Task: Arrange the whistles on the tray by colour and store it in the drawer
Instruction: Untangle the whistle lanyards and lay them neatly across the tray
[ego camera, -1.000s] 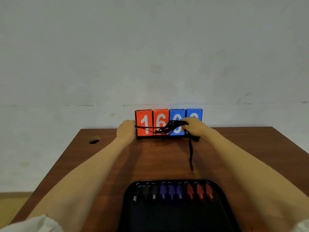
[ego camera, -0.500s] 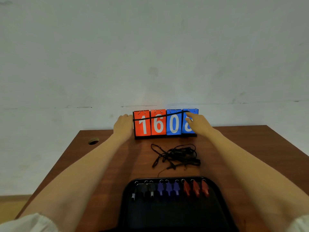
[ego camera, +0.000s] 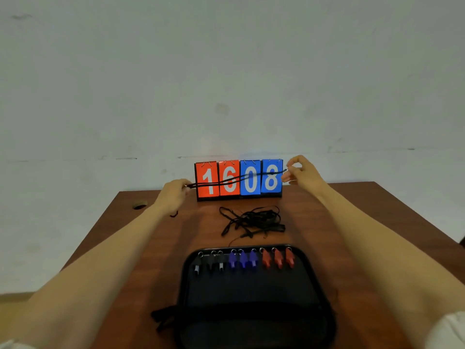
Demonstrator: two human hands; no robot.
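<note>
A black tray [ego camera: 254,316] lies near the table's front edge. Along its far side stands a row of whistles: three black [ego camera: 210,263], three blue [ego camera: 242,259], three red [ego camera: 278,258]. A black lanyard cord [ego camera: 239,178] is stretched taut in front of the scoreboard. My left hand [ego camera: 175,191] pinches its left end and my right hand [ego camera: 300,172] pinches its right end, held a little higher.
A flip scoreboard [ego camera: 239,178] reading 1608 stands at the table's far edge against the wall. A tangle of black lanyards [ego camera: 253,220] lies between scoreboard and tray. A cable hole [ego camera: 139,205] is at the far left. More black cord [ego camera: 162,318] lies left of the tray.
The bundle of lanyards dropped from my right hand onto the table. My hands have moved apart, drawing one cord tight across the scoreboard.
</note>
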